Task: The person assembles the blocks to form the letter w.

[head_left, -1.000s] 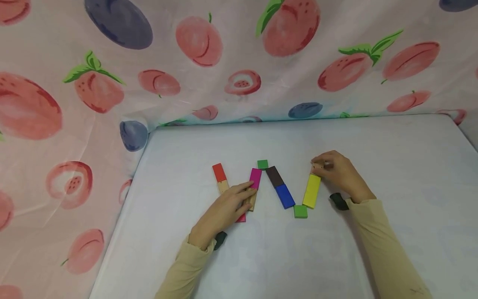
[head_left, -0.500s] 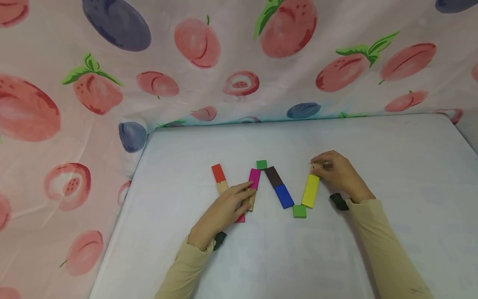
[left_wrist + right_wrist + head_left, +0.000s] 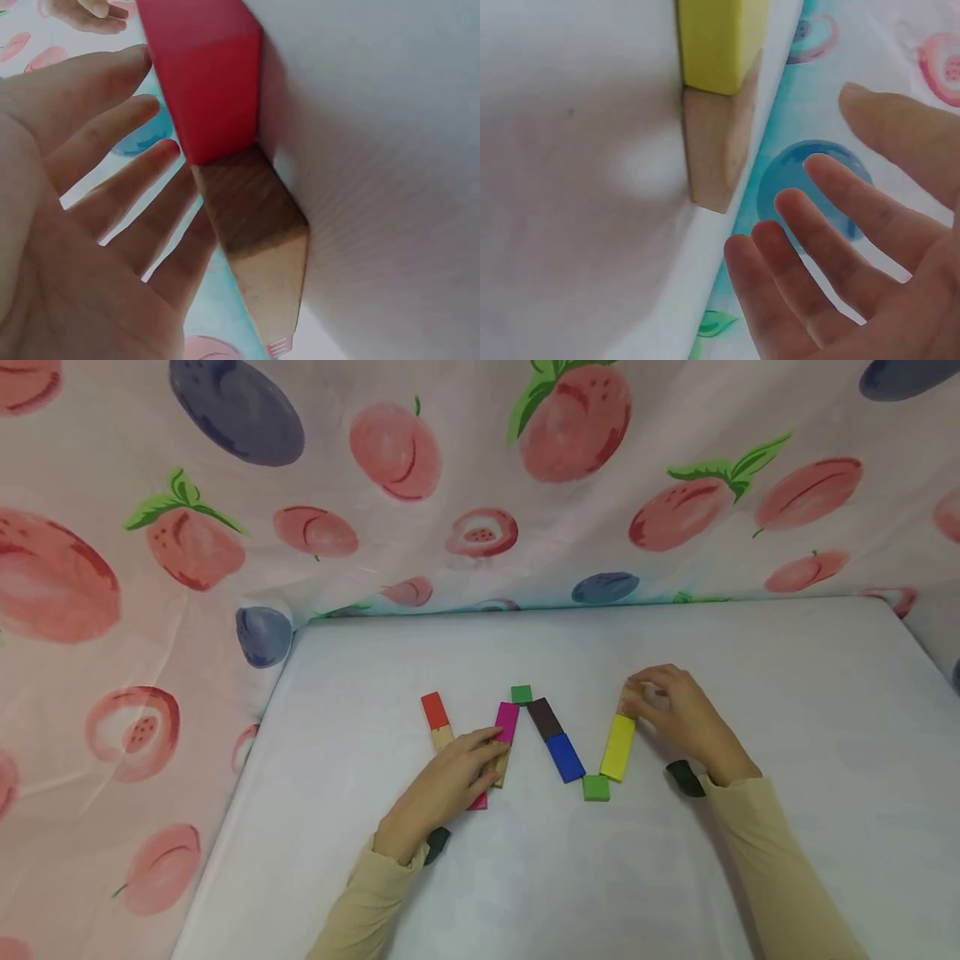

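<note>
Coloured wooden blocks lie end to end on a white table in a zigzag. My left hand [image 3: 442, 785] lies over the left part, fingers extended near the magenta block [image 3: 507, 722] and a plain wood block [image 3: 501, 768]. In the left wrist view its fingers are spread beside a red block [image 3: 210, 82] and a wood block [image 3: 251, 202]. My right hand [image 3: 682, 710] is at the far right end, beside a plain wood block [image 3: 711, 146] that adjoins the yellow block [image 3: 617, 748]. The right wrist view shows its fingers spread, apart from that block.
An orange-red block [image 3: 433, 710] heads the left stroke. Between the hands lie a green block [image 3: 521, 695], a dark brown block [image 3: 545, 717], a blue block [image 3: 566, 758] and another green block [image 3: 596, 788]. A fruit-print cloth [image 3: 450, 460] hangs behind the table [image 3: 525, 877].
My right thumb and fingers, earlier at the wood block above the yellow one, have loosened from it. The left hand keeps its place over the blocks. The head view has shifted slightly.
</note>
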`<action>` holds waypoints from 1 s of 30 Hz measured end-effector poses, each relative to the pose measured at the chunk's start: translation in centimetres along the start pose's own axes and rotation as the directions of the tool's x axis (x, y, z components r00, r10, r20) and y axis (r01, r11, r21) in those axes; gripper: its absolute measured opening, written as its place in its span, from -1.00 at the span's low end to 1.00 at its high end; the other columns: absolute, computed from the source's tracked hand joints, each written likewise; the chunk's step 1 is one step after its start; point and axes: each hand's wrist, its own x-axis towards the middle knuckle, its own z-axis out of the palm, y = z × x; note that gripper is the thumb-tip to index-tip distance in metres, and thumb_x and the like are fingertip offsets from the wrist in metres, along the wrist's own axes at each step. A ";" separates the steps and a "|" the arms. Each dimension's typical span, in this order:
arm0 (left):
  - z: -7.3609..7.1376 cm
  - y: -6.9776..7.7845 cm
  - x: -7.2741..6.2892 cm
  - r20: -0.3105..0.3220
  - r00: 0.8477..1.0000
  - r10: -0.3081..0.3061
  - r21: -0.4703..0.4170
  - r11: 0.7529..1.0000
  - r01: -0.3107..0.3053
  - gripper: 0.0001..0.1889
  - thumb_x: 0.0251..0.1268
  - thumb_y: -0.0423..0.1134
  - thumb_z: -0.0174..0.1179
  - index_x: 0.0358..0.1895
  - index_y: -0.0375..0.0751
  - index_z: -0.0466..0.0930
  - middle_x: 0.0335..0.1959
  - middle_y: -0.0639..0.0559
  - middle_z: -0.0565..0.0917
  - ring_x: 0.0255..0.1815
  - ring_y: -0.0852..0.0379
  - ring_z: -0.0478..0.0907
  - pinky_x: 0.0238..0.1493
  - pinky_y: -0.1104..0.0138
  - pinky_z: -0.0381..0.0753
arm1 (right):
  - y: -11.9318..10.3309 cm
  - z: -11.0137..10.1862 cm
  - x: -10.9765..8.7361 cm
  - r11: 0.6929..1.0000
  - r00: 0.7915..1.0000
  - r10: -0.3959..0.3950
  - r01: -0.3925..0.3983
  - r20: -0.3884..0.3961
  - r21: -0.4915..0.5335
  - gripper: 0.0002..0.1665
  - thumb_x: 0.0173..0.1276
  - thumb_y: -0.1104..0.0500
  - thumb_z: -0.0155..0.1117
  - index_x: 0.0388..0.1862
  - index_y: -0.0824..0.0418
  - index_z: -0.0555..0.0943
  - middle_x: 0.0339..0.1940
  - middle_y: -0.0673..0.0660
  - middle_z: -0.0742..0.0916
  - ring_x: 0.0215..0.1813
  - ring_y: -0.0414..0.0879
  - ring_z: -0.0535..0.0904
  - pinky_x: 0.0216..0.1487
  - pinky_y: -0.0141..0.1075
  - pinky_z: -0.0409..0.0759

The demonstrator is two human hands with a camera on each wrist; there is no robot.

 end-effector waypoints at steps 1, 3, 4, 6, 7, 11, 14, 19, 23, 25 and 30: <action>-0.1 0.0 0.0 -0.005 1.000 0.003 0.002 1.000 -0.003 -0.54 0.38 -0.19 0.27 0.32 -0.12 0.53 0.44 -0.04 0.40 0.44 -0.01 0.35 0.39 0.16 0.43 | -0.2 0.0 -0.2 1.000 1.000 -0.001 0.001 -0.001 0.004 -0.56 0.44 0.19 0.26 0.19 0.43 0.53 0.20 0.39 0.55 0.27 0.28 0.40 0.27 0.20 0.45; -0.3 0.0 0.1 -0.026 1.000 0.006 0.000 1.000 -0.006 -0.53 0.37 -0.19 0.28 0.32 -0.12 0.53 0.41 -0.06 0.43 0.43 0.00 0.37 0.37 0.17 0.46 | -0.5 -0.2 -0.6 1.000 1.000 -0.015 0.015 -0.003 0.004 -0.55 0.45 0.19 0.27 0.21 0.42 0.52 0.21 0.37 0.54 0.27 0.27 0.42 0.26 0.20 0.47; -0.4 0.1 0.2 -0.040 0.999 0.006 0.002 1.000 -0.006 -0.53 0.36 -0.19 0.28 0.32 -0.11 0.54 0.39 -0.05 0.45 0.42 0.00 0.38 0.36 0.17 0.47 | -0.7 -0.2 -0.8 1.000 1.000 -0.020 0.020 -0.002 0.007 -0.54 0.44 0.18 0.27 0.22 0.41 0.51 0.21 0.36 0.54 0.27 0.26 0.42 0.25 0.20 0.48; -0.6 0.1 0.3 -0.067 0.998 0.006 0.005 1.000 -0.005 -0.54 0.36 -0.20 0.29 0.31 -0.11 0.54 0.36 -0.04 0.48 0.39 0.02 0.41 0.35 0.18 0.48 | -1.0 -0.4 -1.2 1.000 1.000 -0.026 0.026 -0.001 0.013 -0.53 0.43 0.18 0.29 0.22 0.39 0.52 0.21 0.33 0.54 0.28 0.25 0.43 0.25 0.20 0.48; -0.6 0.1 0.3 -0.078 0.997 0.002 0.008 1.000 -0.001 -0.54 0.36 -0.20 0.29 0.31 -0.10 0.54 0.35 -0.03 0.49 0.38 0.03 0.42 0.35 0.18 0.48 | -1.2 -0.5 -1.3 0.999 1.000 -0.030 0.030 -0.001 0.017 -0.53 0.43 0.18 0.29 0.23 0.38 0.52 0.21 0.32 0.55 0.28 0.24 0.43 0.25 0.20 0.48; -0.9 0.2 0.2 -0.117 0.993 -0.008 0.011 1.000 0.009 -0.56 0.36 -0.21 0.28 0.29 -0.10 0.56 0.32 -0.01 0.52 0.35 0.03 0.44 0.34 0.16 0.50 | -1.7 -0.8 -1.8 0.999 0.999 -0.039 0.039 -0.010 0.005 -0.53 0.40 0.18 0.32 0.22 0.35 0.53 0.20 0.28 0.56 0.28 0.22 0.43 0.24 0.21 0.48; -1.0 0.2 -0.1 -0.145 0.989 -0.017 0.004 1.000 0.017 -0.56 0.35 -0.21 0.29 0.28 -0.12 0.57 0.30 -0.03 0.54 0.33 -0.01 0.46 0.32 0.11 0.50 | -1.9 -1.1 -2.4 0.998 0.999 -0.048 0.047 -0.024 -0.028 -0.56 0.40 0.18 0.33 0.19 0.33 0.54 0.19 0.28 0.56 0.25 0.23 0.45 0.20 0.23 0.50; -1.2 0.3 -0.5 -0.219 0.975 -0.039 0.038 0.998 0.048 -0.54 0.31 -0.21 0.33 0.27 -0.14 0.57 0.26 -0.05 0.57 0.27 -0.02 0.50 0.27 0.09 0.54 | -2.3 -1.3 -3.1 0.997 0.999 -0.044 0.042 -0.031 -0.063 -0.55 0.40 0.16 0.33 0.19 0.32 0.53 0.21 0.30 0.54 0.19 0.27 0.45 0.17 0.25 0.49; -1.8 0.7 -0.7 -0.307 0.949 -0.076 0.064 0.993 0.101 -0.54 0.29 -0.21 0.35 0.26 -0.13 0.58 0.24 -0.05 0.57 0.26 -0.02 0.50 0.26 0.09 0.54 | -2.9 -1.2 -3.5 0.993 0.998 -0.047 0.042 -0.050 -0.106 -0.50 0.39 0.15 0.33 0.24 0.33 0.50 0.25 0.30 0.52 0.26 0.26 0.38 0.23 0.26 0.42; -2.0 1.0 -0.8 -0.345 0.934 -0.096 0.066 0.990 0.126 -0.54 0.28 -0.21 0.35 0.25 -0.15 0.58 0.25 -0.07 0.56 0.27 -0.04 0.49 0.28 0.06 0.52 | -3.2 -1.0 -3.8 0.989 0.995 -0.067 0.057 -0.068 -0.138 -0.48 0.38 0.17 0.34 0.26 0.32 0.48 0.27 0.29 0.51 0.29 0.24 0.34 0.25 0.26 0.40; -2.2 1.2 -1.4 -0.437 0.893 -0.106 0.090 0.983 0.161 -0.52 0.27 -0.23 0.36 0.26 -0.19 0.56 0.27 -0.11 0.54 0.28 -0.07 0.47 0.32 0.04 0.47 | -4.0 -0.2 -4.9 0.967 0.984 -0.141 0.114 -0.107 -0.226 -0.36 0.30 0.22 0.41 0.32 0.32 0.43 0.31 0.29 0.48 0.35 0.22 0.29 0.24 0.25 0.42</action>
